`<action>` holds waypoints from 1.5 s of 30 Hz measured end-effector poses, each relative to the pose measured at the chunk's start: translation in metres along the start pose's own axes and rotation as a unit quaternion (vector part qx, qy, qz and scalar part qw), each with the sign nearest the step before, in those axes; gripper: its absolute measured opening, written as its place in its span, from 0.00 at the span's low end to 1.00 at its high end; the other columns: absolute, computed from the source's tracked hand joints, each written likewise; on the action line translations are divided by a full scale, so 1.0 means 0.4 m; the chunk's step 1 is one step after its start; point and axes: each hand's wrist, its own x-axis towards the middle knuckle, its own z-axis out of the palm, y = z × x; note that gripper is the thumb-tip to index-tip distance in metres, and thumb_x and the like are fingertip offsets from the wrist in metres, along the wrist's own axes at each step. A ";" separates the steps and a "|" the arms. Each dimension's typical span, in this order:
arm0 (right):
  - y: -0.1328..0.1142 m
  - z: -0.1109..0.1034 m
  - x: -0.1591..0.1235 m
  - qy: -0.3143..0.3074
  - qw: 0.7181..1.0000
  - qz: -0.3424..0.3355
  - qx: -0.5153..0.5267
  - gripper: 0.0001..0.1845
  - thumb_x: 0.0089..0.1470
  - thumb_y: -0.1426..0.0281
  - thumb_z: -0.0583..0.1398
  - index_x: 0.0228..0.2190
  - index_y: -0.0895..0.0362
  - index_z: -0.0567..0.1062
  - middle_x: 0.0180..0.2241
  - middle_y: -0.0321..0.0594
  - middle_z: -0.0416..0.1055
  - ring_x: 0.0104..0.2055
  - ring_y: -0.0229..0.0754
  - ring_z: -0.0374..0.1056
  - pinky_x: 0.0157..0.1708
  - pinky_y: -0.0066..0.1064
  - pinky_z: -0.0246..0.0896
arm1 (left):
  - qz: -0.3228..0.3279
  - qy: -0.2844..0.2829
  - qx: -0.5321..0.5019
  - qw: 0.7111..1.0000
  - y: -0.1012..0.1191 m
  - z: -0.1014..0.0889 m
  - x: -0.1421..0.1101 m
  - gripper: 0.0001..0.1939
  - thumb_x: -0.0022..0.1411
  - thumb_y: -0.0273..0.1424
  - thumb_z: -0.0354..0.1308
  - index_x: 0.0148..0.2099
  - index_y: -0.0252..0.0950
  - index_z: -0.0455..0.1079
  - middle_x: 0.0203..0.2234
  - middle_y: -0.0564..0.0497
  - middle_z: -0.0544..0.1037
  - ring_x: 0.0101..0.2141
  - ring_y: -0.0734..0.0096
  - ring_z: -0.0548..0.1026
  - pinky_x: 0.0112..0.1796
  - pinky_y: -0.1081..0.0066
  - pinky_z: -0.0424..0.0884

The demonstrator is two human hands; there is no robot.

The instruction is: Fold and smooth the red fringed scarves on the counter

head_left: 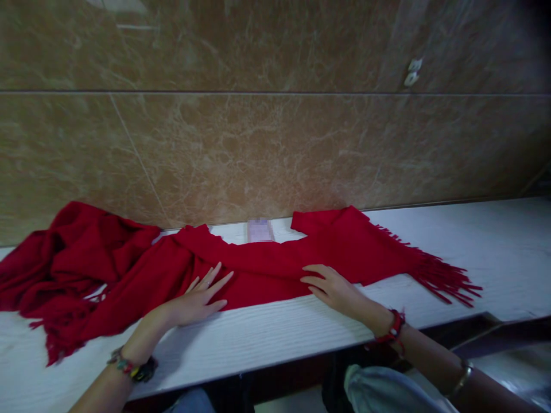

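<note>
A red scarf [258, 281] stretches along the white table, its middle lying fairly flat with a lengthwise fold. Fringe spreads out at its right end, while the left part is heaped in loose, crumpled folds. My left hand [200, 298] rests on the scarf's near edge left of the middle, fingers spread, a ring on one of them. Farther right, my right hand [329, 289] lies on the cloth with its fingers stretched out toward the left. Neither hand grips the fabric.
Behind the white table [473, 241] rises a brown marbled tile wall [258, 149]. A small pale rectangular item [260, 230] lies between scarf and wall, its surface blurred. A white fitting [413, 72] is on the wall at upper right. The table's front edge runs just before my legs.
</note>
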 end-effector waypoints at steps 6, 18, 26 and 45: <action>0.035 -0.064 -0.003 0.001 0.997 0.065 0.045 0.20 0.50 0.74 0.55 0.46 0.60 0.66 0.45 0.47 0.67 0.48 0.43 0.61 0.48 0.38 0.58 | 0.047 0.086 0.029 0.995 0.041 -0.030 0.045 0.33 0.57 0.38 0.50 0.62 0.42 0.42 0.61 0.43 0.35 0.59 0.50 0.41 0.52 0.56 0.53; 0.112 -0.142 -0.053 -0.121 0.989 0.033 0.078 0.11 0.52 0.75 0.54 0.35 0.59 0.75 0.37 0.42 0.72 0.40 0.37 0.66 0.43 0.28 0.61 | 0.297 0.176 0.047 0.937 0.228 -0.033 0.238 0.18 0.61 0.30 0.47 0.53 0.41 0.62 0.50 0.47 0.66 0.50 0.67 0.62 0.52 0.62 0.57; 0.121 -0.143 -0.071 -0.100 0.991 0.028 0.086 0.11 0.53 0.74 0.54 0.33 0.58 0.76 0.38 0.43 0.72 0.41 0.37 0.67 0.44 0.28 0.62 | 0.276 0.219 0.026 0.936 0.221 -0.001 0.257 0.18 0.61 0.34 0.46 0.54 0.41 0.61 0.48 0.47 0.66 0.47 0.65 0.64 0.48 0.62 0.59; 0.128 -0.198 -0.089 -0.118 0.990 0.022 -0.078 0.12 0.54 0.76 0.51 0.32 0.59 0.75 0.33 0.42 0.72 0.37 0.38 0.65 0.39 0.29 0.61 | 0.325 0.231 -0.001 0.917 0.240 -0.018 0.224 0.13 0.63 0.30 0.43 0.40 0.36 0.69 0.33 0.49 0.70 0.31 0.75 0.69 0.33 0.76 0.66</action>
